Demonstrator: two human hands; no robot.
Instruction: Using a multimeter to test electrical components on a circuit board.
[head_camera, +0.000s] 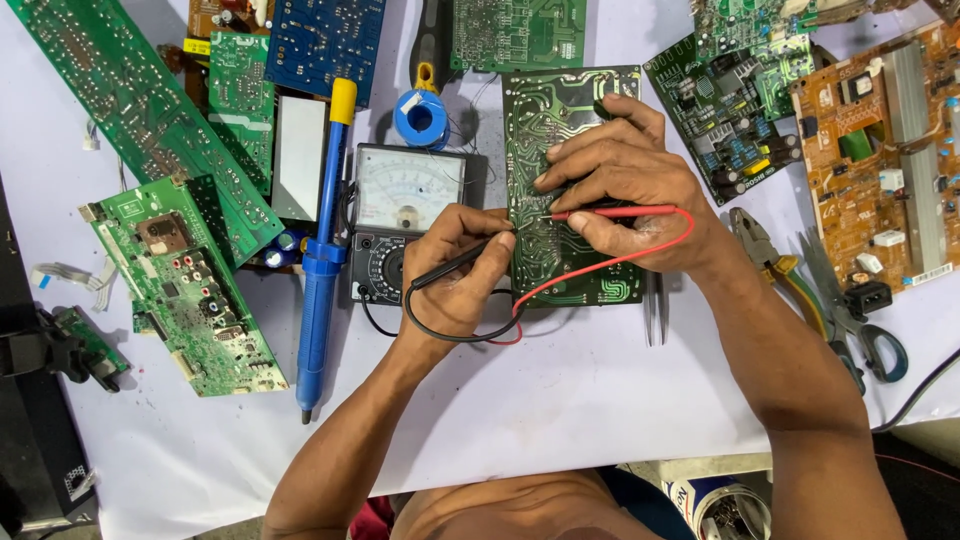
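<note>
A green circuit board (575, 100) lies solder side up in the middle of the white table. My right hand (625, 180) rests on it and pinches a red test probe (612, 212) whose tip touches the board. My left hand (460, 268) holds a black test probe (455, 265), its tip at the board's left edge. Red and black leads loop below my hands. An analog multimeter (405, 215) with a white dial face sits just left of the board, partly behind my left hand.
A blue desoldering pump (322, 250) lies left of the meter. Several green boards (185, 280) cover the left side, with more boards at the top and an orange-brown board (885, 150) at right. Pliers (775, 265), scissors (860, 320), tweezers (655, 315) and a solder spool (421, 118) lie nearby.
</note>
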